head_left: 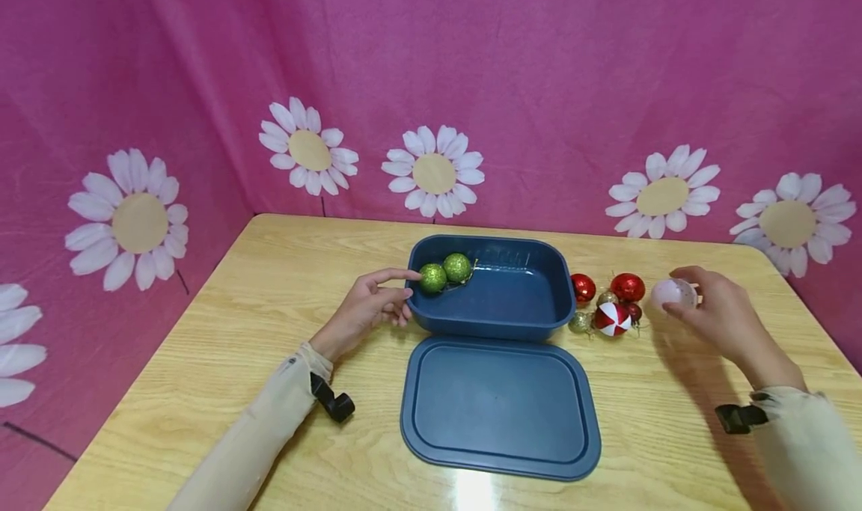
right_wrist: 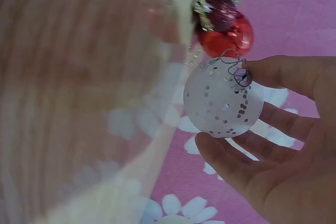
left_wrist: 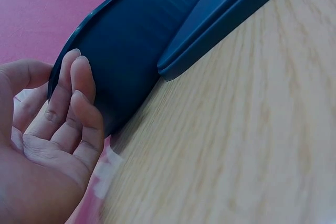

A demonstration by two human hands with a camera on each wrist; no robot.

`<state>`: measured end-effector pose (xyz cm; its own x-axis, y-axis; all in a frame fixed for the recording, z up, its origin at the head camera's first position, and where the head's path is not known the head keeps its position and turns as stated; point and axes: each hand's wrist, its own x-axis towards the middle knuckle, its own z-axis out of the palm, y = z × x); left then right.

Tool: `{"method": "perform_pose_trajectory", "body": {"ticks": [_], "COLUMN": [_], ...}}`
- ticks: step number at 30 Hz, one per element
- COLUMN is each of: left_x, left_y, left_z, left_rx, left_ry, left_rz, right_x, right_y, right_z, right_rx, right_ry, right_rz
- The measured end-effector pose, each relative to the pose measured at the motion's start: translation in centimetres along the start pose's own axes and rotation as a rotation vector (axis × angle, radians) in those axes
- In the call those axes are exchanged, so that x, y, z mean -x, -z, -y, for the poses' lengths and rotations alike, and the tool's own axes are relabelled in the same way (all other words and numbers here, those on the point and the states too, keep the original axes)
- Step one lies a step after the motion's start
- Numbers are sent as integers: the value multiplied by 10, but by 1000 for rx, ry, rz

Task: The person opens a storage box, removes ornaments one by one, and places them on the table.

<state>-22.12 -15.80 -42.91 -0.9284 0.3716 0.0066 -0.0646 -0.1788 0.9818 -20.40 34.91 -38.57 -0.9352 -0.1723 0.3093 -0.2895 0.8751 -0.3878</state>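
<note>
My right hand [head_left: 723, 313] holds a frosted white bauble [right_wrist: 223, 98] with silver dots and a wire hanger between its thumb and fingers. It is right of a cluster of Christmas baubles. At the left end of a dark blue rectangular container [head_left: 512, 326], my left hand [head_left: 367, 305] grips the rim, with several fingertips against the outer wall in the left wrist view. Two green glitter baubles [head_left: 446, 271] lie inside the container, near that hand. The cluster holds shiny red baubles [head_left: 628, 287], a red-and-white striped bauble [head_left: 612, 319] and small gold baubles [head_left: 581, 322].
A dark blue lid [head_left: 501, 406] lies flat on the wooden table [head_left: 323, 271], just in front of the container. A pink cloth [head_left: 539, 84] with white daisies hangs behind the table and along its left side. Both wrists wear black straps.
</note>
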Motion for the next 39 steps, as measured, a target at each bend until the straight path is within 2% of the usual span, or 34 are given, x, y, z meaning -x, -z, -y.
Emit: {"method": "perform_pose_trajectory", "body": {"ticks": [12,23,33,39], "left_x": [0,0,1,0], "left_y": [-2,0,3,3], "left_z": [-2,0,4,5], "left_rx": [13,-1,-41,-27], "left_ry": [-17,-13,-4,-4], "left_rz": [16,15,1,8], "right_x": [1,3,3,4], "right_y": [-11,-1,7,8], "right_z": [-3,-1,5,10], "right_rx": [-50,-86,-96,-96], "right_ry": [-19,4,-22,-22], "right_rz": [34,28,53,24]}}
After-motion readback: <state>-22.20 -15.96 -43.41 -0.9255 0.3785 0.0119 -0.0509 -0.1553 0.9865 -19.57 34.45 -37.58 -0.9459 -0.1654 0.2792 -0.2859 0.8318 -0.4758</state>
